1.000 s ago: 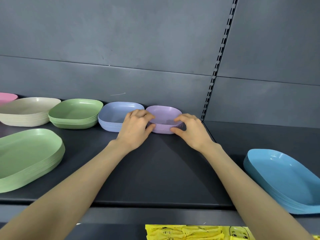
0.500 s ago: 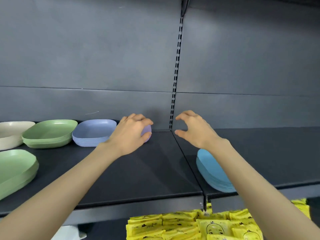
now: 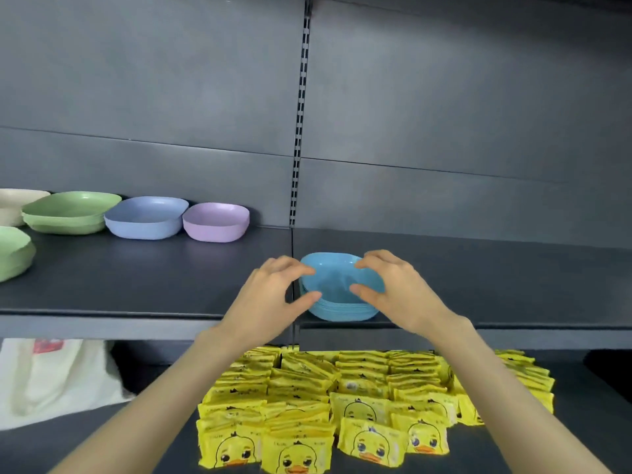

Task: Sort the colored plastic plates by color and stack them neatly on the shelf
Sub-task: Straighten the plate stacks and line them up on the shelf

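A stack of light blue plates (image 3: 337,285) sits near the front edge of the dark shelf (image 3: 136,278), just right of the shelf seam. My left hand (image 3: 273,299) curls round its left rim, thumb at the near edge. My right hand (image 3: 393,292) grips the right rim, with the thumb over the top plate's inside. Along the back wall at the left stand sorted stacks: purple (image 3: 216,222), periwinkle blue (image 3: 145,217), green (image 3: 70,212) and cream (image 3: 13,203).
A larger green stack (image 3: 12,251) lies at the far left edge. A slotted upright (image 3: 299,131) divides the back wall. On the lower shelf lie several yellow duck packets (image 3: 342,398) and a white bag (image 3: 51,374). The right half of the upper shelf is bare.
Both hands left the purple stack at the back and came right and forward onto the blue stack. My view swung right and down, bringing the lower shelf into sight.
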A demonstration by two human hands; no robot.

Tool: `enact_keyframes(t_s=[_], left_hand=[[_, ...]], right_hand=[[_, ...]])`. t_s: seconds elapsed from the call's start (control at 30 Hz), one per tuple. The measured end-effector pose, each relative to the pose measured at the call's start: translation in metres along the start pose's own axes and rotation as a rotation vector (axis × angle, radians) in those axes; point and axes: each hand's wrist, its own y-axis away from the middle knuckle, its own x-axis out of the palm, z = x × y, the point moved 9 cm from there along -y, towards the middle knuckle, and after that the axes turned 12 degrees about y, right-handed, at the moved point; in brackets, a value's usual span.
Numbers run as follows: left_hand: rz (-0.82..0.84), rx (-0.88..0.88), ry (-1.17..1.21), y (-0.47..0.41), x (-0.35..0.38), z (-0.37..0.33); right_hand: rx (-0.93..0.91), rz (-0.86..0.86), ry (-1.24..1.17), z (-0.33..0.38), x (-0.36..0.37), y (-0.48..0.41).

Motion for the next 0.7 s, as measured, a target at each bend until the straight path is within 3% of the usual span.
enact_keyframes(t_s=[0.4, 0.7], left_hand=[[-0.046, -0.009, -0.035, 0.018, 0.034, -0.022], [-0.098, -0.097, -0.033, 0.003, 0.018, 0.011]], right_hand=[[-0.114, -0.089, -0.120, -0.023, 0.013, 0.033], [-0.136, -0.093, -0.146, -0.008, 0.034, -0.003]])
